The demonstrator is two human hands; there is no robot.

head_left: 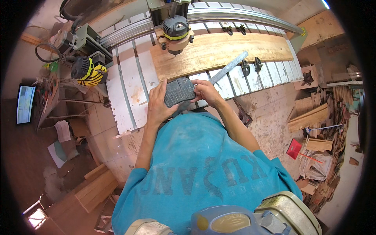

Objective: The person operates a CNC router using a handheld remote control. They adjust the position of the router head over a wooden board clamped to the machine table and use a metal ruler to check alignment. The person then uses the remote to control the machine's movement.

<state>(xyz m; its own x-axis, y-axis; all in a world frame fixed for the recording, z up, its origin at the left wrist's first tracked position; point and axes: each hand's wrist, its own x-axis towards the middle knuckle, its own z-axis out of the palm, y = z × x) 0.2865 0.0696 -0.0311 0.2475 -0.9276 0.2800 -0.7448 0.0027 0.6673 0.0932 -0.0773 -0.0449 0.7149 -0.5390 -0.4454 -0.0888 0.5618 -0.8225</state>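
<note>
A small dark keyboard [179, 92] is held at the near edge of a white slatted machine bed [127, 98]. My left hand [158, 103] grips its left side and my right hand [205, 93] grips its right side. Beyond it lies a long wooden board [215, 51]. A spindle head [175, 29] on a gantry hangs over that board. A pale metal ruler [229, 66] runs diagonally from near my right hand across the board's front edge, beside two black clamps [245, 67].
A second yellow-and-black spindle [88, 71] hangs at the left, near a lit monitor [25, 104]. Wood offcuts [309, 117] and a red dustpan [293, 149] are at the right. Planks [94, 188] lie at lower left. Metal rails [246, 15] cross the bed's back.
</note>
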